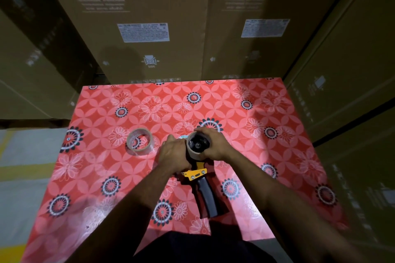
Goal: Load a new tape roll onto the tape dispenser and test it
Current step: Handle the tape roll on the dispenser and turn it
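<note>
A yellow and black tape dispenser (204,186) lies on the red flowered table (267,156), black handle pointing toward me. A brown-cored tape roll (195,152) sits on its hub at the far end. My right hand (213,143) wraps over the roll from the right. My left hand (174,152) grips the dispenser's frame just left of the roll. A second, nearly clear tape roll (139,141) lies flat on the table to the left, apart from both hands.
Tall cardboard washing machine boxes (149,28) stand right behind the table and along its right side (352,102). Grey floor with yellow lines (23,168) shows to the left.
</note>
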`<state>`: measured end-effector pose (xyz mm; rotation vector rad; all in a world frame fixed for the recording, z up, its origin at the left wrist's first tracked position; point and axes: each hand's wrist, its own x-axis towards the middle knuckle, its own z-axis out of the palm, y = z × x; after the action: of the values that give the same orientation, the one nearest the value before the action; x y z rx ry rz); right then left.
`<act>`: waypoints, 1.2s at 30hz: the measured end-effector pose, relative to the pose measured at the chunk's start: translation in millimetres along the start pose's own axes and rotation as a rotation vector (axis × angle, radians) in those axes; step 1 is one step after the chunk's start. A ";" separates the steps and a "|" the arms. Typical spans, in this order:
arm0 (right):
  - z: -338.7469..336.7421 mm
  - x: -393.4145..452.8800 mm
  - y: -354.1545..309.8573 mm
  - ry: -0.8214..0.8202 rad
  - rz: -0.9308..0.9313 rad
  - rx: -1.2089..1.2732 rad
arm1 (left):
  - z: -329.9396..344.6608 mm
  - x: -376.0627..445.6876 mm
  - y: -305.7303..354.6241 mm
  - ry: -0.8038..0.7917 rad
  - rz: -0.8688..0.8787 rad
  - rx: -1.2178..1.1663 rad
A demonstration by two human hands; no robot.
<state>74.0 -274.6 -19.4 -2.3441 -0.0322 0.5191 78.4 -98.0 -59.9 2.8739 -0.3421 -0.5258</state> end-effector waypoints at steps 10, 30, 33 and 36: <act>11.9 -6.5 -4.0 0.171 0.160 0.112 | 2.5 -0.5 1.4 0.011 -0.022 -0.018; -8.6 -5.4 -10.6 0.041 0.105 0.104 | -3.9 -0.6 4.3 -0.008 -0.012 0.035; -6.4 -4.2 -12.7 0.018 0.093 -0.006 | -2.9 0.1 4.4 -0.012 -0.006 0.045; -2.2 -6.2 -13.5 0.080 0.209 0.065 | -3.6 -1.5 5.0 -0.008 -0.005 0.042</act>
<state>70.9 -267.1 -6.7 -2.3146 0.2661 0.5184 77.3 -101.9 -55.0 2.9148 -0.3510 -0.5378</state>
